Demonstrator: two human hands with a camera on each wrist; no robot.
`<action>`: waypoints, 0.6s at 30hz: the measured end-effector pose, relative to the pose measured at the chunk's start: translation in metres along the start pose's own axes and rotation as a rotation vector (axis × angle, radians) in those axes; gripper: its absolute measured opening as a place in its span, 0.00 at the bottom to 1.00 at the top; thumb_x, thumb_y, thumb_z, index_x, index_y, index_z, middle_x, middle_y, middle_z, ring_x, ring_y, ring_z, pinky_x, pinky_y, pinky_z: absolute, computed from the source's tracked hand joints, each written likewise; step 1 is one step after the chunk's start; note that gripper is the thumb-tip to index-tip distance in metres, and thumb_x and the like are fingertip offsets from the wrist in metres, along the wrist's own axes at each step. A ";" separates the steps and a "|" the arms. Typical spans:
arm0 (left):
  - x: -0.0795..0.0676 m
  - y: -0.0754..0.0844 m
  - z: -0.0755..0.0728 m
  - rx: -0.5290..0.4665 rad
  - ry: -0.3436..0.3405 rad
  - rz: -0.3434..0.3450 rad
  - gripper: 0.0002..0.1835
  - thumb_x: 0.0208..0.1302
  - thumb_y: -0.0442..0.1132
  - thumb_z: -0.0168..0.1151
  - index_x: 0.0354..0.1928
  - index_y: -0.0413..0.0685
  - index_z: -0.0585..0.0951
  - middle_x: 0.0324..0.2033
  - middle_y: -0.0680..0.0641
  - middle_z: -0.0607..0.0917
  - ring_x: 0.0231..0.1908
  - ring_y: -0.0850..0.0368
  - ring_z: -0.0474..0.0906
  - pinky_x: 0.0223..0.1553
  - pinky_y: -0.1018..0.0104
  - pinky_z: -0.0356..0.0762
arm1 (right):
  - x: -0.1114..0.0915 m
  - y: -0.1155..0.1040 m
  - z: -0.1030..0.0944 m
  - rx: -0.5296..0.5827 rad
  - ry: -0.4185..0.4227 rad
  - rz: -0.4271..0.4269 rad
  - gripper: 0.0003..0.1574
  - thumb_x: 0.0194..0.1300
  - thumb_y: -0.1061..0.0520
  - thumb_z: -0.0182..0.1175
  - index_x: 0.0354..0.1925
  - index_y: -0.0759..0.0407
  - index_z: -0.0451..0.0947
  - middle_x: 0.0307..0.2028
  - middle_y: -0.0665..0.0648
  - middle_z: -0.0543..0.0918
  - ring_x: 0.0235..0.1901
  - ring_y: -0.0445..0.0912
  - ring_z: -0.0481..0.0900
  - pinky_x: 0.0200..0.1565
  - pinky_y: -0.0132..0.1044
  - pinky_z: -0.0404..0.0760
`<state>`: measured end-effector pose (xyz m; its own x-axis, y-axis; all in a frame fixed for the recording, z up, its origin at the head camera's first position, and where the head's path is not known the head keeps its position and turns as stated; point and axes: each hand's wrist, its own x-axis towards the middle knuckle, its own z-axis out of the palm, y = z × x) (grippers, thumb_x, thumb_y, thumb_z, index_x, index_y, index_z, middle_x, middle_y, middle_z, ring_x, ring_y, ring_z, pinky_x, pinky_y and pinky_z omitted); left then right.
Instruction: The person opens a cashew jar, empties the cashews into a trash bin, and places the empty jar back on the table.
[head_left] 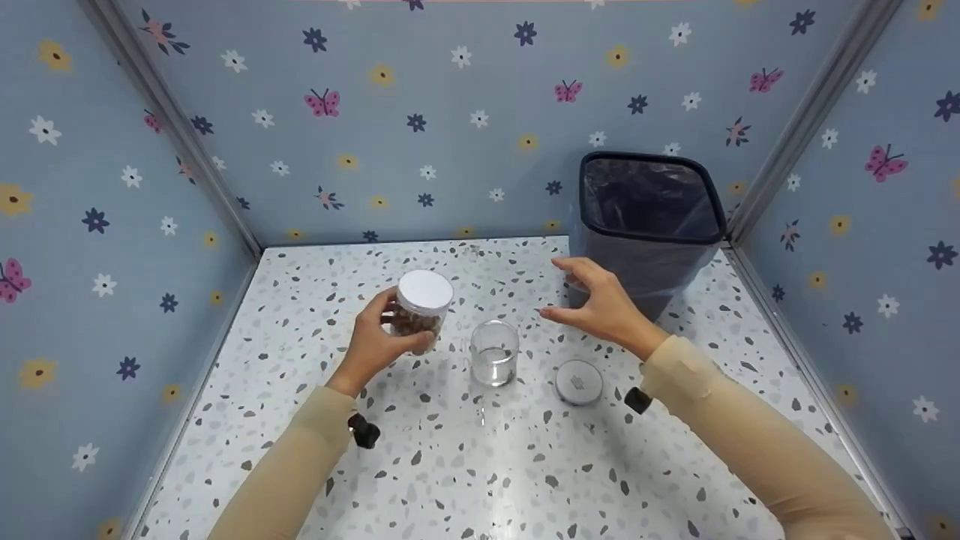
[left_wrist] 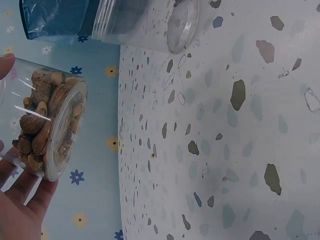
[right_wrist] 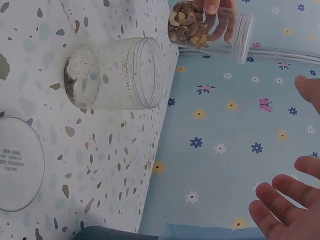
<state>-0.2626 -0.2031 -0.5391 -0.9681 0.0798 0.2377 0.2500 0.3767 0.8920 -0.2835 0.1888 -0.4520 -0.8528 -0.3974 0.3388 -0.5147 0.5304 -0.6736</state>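
Observation:
My left hand grips a clear jar with a white lid, lifted over the tabletop and slightly tilted. Brown dried pieces, much like dried mushrooms, fill its lower part. To the right, an open clear jar stands upright on the table, with dark crumbs at its bottom. My right hand hovers beyond that jar, thumb and fingers spread apart, holding nothing. A round lid lies flat below the right hand, with small printed lines visible in the right wrist view.
A dark-rimmed bin lined with a bag stands at the back right, just behind my right hand. Blue flowered panels enclose the speckled white table at the back and both sides.

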 end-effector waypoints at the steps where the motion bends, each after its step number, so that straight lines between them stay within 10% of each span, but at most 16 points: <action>1: 0.000 0.002 0.001 -0.002 -0.006 -0.001 0.48 0.58 0.43 0.86 0.79 0.47 0.71 0.68 0.40 0.80 0.64 0.42 0.79 0.67 0.41 0.80 | 0.000 0.000 0.000 -0.004 -0.008 -0.010 0.51 0.59 0.52 0.84 0.75 0.64 0.75 0.70 0.65 0.81 0.63 0.60 0.83 0.67 0.56 0.84; 18: 0.005 0.022 0.017 0.061 -0.107 0.046 0.48 0.54 0.43 0.87 0.76 0.46 0.74 0.66 0.41 0.82 0.64 0.43 0.79 0.68 0.41 0.81 | 0.007 -0.005 0.002 -0.009 -0.164 -0.098 0.48 0.59 0.52 0.81 0.74 0.62 0.76 0.71 0.65 0.80 0.63 0.64 0.81 0.68 0.63 0.81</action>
<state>-0.2623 -0.1784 -0.5254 -0.9527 0.1956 0.2327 0.2962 0.4255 0.8551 -0.2865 0.1817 -0.4473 -0.7735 -0.5634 0.2904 -0.5957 0.4897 -0.6367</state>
